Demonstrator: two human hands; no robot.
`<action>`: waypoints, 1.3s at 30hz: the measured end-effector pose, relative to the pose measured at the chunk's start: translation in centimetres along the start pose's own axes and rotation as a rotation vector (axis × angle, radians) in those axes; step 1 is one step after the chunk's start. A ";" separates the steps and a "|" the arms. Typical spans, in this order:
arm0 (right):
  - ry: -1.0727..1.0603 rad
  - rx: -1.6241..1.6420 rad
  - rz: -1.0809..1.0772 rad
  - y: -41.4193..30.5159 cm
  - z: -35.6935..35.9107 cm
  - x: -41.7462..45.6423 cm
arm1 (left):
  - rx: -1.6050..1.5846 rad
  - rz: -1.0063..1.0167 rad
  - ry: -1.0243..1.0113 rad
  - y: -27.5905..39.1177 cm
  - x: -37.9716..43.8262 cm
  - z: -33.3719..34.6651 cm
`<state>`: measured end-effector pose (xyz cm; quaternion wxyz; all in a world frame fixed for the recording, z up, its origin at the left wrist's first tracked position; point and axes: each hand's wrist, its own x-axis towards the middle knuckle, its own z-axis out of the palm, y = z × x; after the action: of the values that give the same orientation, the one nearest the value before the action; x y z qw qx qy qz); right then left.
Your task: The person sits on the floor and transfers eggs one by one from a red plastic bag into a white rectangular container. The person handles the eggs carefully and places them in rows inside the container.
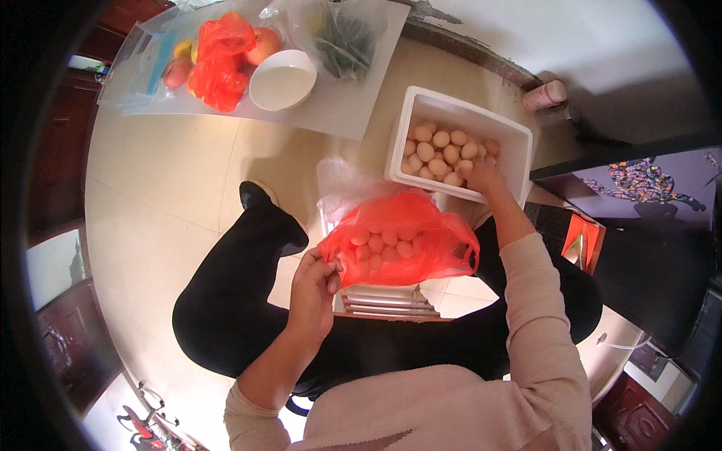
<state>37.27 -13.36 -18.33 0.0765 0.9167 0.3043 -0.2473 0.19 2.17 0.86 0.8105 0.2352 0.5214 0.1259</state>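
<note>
A red plastic bag (417,265) lies spread between my knees, with several eggs (376,243) showing through its thin film. My left hand (317,274) pinches the bag's left edge between thumb and fingers. Up and to the right, a white foam box (461,103) holds many brown eggs (437,166), heaped towards its left side. My right hand (485,173) reaches over the near wall into this box. Its fingertips are among the eggs at the right of the heap; whether they grip one is hidden.
A translucent sheet (338,115) at the upper left carries a white bowl (283,80), fruit (177,72), another red bag (220,84) and a clear bag of greens (347,45). A stool's metal bars (389,304) show below the egg bag. A dark cabinet (648,270) stands right.
</note>
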 end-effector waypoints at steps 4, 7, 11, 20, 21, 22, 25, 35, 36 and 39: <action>-0.010 0.040 -0.004 -2.0 -3.9 -2.6 | 0.045 0.009 -0.002 -0.4 0.3 -0.8; 0.179 0.071 -0.190 -2.0 -4.5 -3.0 | 0.055 -0.018 -0.017 -0.6 0.0 -0.7; 0.198 0.209 -0.569 -7.5 -9.8 -8.0 | 0.092 -0.084 -0.036 -0.5 -0.6 -0.8; -0.065 0.097 -1.351 -16.6 5.5 -15.1 | 0.105 -0.090 -0.054 -0.7 -0.9 -0.9; 0.013 0.031 -1.397 -17.1 10.1 -14.2 | 0.103 -0.086 -0.056 -0.7 -0.8 -0.8; 0.087 -0.031 -1.452 -18.0 12.7 -14.0 | 0.097 -0.066 -0.048 -0.7 -0.8 -1.0; -0.211 0.057 -1.038 -19.5 14.0 -16.2 | 0.086 -0.022 -0.032 -0.5 -0.7 -1.1; -0.265 0.078 -1.048 -19.9 17.6 -14.9 | 0.086 0.033 -0.034 -0.1 -0.5 0.1; -0.320 0.161 -0.950 -20.6 15.8 -16.0 | 0.078 0.044 -0.006 -0.2 -0.7 -0.8; -0.446 0.260 -0.855 -20.7 14.2 -15.9 | 0.111 0.045 0.001 -0.1 -1.1 -0.9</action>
<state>8.10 -9.13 -22.47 -0.0834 0.6365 0.5959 -0.4826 -1.11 1.81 1.32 0.7930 0.2914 0.5224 0.1152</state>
